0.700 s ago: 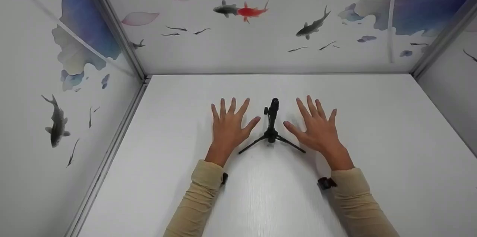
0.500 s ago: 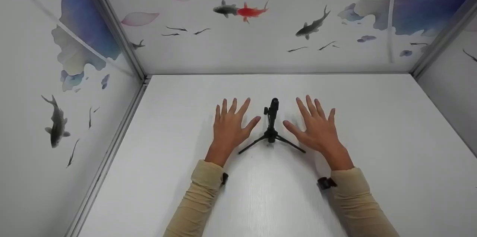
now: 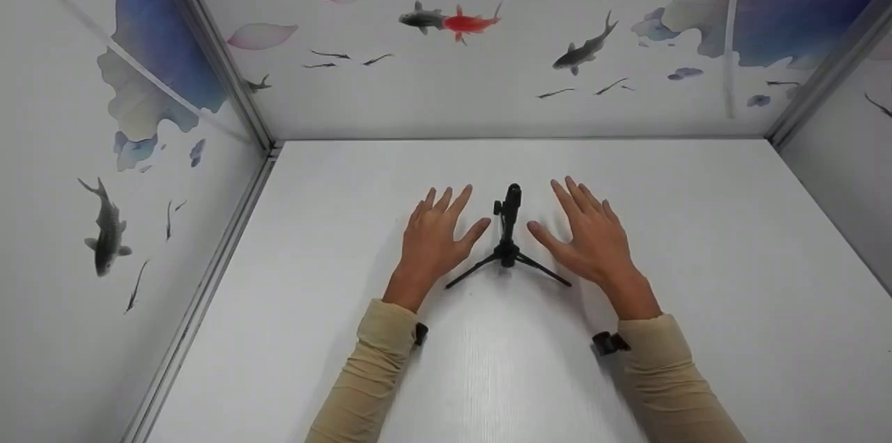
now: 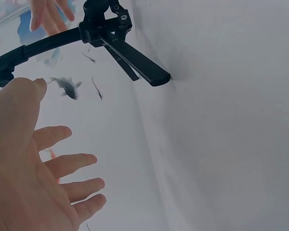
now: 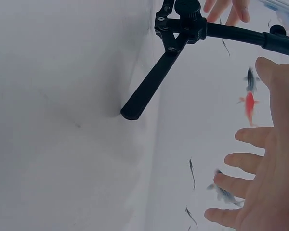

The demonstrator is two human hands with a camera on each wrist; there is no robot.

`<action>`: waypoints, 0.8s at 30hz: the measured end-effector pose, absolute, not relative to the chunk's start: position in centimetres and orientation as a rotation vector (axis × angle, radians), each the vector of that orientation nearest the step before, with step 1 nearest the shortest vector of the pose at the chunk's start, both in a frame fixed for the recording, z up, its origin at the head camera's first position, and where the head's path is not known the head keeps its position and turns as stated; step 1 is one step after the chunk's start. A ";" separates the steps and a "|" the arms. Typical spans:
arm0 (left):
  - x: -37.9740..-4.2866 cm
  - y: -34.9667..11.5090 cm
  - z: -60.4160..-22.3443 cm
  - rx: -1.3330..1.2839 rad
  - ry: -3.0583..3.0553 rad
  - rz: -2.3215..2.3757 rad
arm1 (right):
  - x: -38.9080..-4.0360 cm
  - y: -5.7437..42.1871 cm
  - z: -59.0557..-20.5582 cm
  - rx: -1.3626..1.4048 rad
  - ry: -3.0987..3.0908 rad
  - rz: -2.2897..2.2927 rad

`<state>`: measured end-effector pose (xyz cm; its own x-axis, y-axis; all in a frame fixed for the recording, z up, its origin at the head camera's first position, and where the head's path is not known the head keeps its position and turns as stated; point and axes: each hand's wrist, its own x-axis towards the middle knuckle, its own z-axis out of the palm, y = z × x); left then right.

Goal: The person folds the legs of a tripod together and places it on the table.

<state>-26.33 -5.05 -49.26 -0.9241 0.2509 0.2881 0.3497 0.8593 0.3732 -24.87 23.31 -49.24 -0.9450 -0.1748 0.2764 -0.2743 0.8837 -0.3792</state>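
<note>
A small black tripod (image 3: 509, 234) stands upright on the white table (image 3: 488, 373), its legs spread and a knob on its column. To its left is my left hand (image 3: 433, 237), fingers extended and thumb pointing toward the column, holding nothing. On the other side my right hand (image 3: 589, 241) mirrors it, also holding nothing. In the left wrist view the left palm (image 4: 24, 168) faces the tripod (image 4: 48, 42), and a gap shows between the fingers and the legs. The right wrist view shows the right hand (image 5: 260, 154) beside the tripod's leg (image 5: 151, 86), apart from it.
White panels with painted fish surround the table: a back wall (image 3: 446, 95), a left wall (image 3: 56, 331) and a right wall (image 3: 850, 171). Metal profiles (image 3: 216, 46) run along the corners. Small black devices (image 3: 608, 343) are strapped near both cuffs.
Both hands have turned slightly so the palms face inward more, and the outer fingers have drawn closer together. Each thumb has shifted a little toward the tripod, which has not moved.
</note>
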 end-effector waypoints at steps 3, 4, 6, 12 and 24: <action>-26.3 -5.0 -49.3 -0.479 -2.823 -0.633 | -24.8 23.1 -49.1 0.356 -2.760 0.639; -26.3 -4.9 -49.3 -0.487 -2.822 -0.644 | -24.8 23.1 -49.1 0.360 -2.740 0.646; -26.3 -4.8 -49.3 -0.505 -2.813 -0.669 | -24.7 23.0 -49.0 0.364 -2.707 0.659; -26.1 -4.7 -49.1 -0.548 -2.787 -0.757 | -24.4 22.6 -48.6 0.355 -2.653 0.691; -26.2 -4.4 -49.5 -0.619 -2.805 -0.860 | -23.9 21.9 -47.9 0.396 -2.563 0.760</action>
<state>-26.20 -4.43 -49.54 -0.9049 0.3433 0.2515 0.4253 0.7515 0.5043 -23.92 21.87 -47.87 -0.8642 -0.1456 0.4817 -0.3846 0.8084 -0.4456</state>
